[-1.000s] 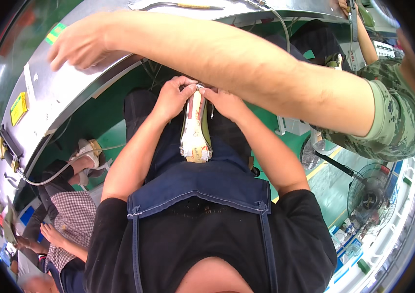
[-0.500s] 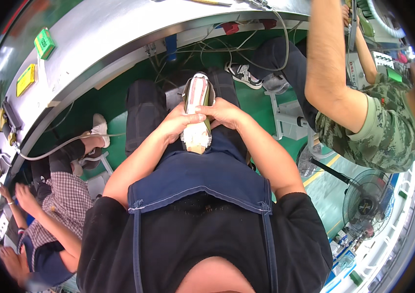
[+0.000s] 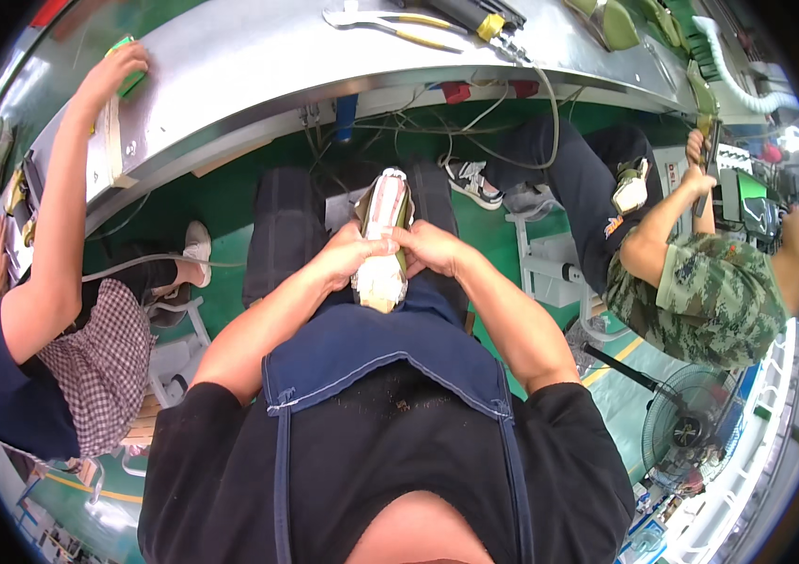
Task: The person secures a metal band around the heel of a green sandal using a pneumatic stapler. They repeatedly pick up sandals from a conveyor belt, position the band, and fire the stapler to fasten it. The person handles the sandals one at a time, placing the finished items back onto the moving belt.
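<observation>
Fingers of both hands closed on a shoe upper held over the lap.

Left hand [image 3: 348, 256] and right hand [image 3: 432, 249] meet at the middle of the unfinished shoe [image 3: 382, 240], fingers curled shut around its sides, sole face up, toe pointing away toward the steel desk [image 3: 258, 75]. It rests on the blue apron [image 3: 371, 348], between the knees and well below the desk edge. As I judge it, the work goes best with both thumbs pressing evenly on either side, the piece braced on the lap so it cannot twist. Pliers [image 3: 371, 19] lie on the desk; a neighbour's arm [image 3: 65, 207] reaches to the desk on the left.
</observation>
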{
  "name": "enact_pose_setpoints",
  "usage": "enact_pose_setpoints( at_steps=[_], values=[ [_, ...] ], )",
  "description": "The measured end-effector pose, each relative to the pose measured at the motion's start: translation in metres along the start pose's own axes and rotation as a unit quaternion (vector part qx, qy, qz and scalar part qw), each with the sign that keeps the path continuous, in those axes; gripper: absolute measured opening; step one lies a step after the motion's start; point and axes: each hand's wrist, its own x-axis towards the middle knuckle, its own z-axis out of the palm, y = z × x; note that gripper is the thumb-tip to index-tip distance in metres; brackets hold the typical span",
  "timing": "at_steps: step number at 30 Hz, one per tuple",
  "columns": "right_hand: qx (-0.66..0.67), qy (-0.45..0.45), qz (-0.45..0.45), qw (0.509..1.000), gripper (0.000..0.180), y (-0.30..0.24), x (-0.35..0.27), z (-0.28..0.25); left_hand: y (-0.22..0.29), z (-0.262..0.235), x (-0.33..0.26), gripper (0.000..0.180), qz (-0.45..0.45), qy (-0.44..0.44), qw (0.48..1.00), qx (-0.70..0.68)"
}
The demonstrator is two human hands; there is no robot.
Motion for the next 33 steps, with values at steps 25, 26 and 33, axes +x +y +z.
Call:
enact_pose_setpoints(
  at_steps=[25, 26, 33],
  values=[
    [-0.730, 0.406, -0.303, 0.459, 0.045, -0.204, -0.016, -0.022, 0.006, 0.007, -0.019, 0.066, -0.004, 0.045, 0.998, 0.044],
    [-0.689, 0.383, -0.296, 0.539, 0.040, -0.199, -0.023, -0.024, 0.008, 0.006, -0.018, 0.066, -0.008, 0.039, 0.998, 0.042],
    [-0.416, 0.192, -0.116, 0.881, 0.029, -0.152, -0.114, 0.024, -0.017, 0.001, -0.023, 0.077, 0.031, 0.040, 0.997, 0.050]
  ],
)
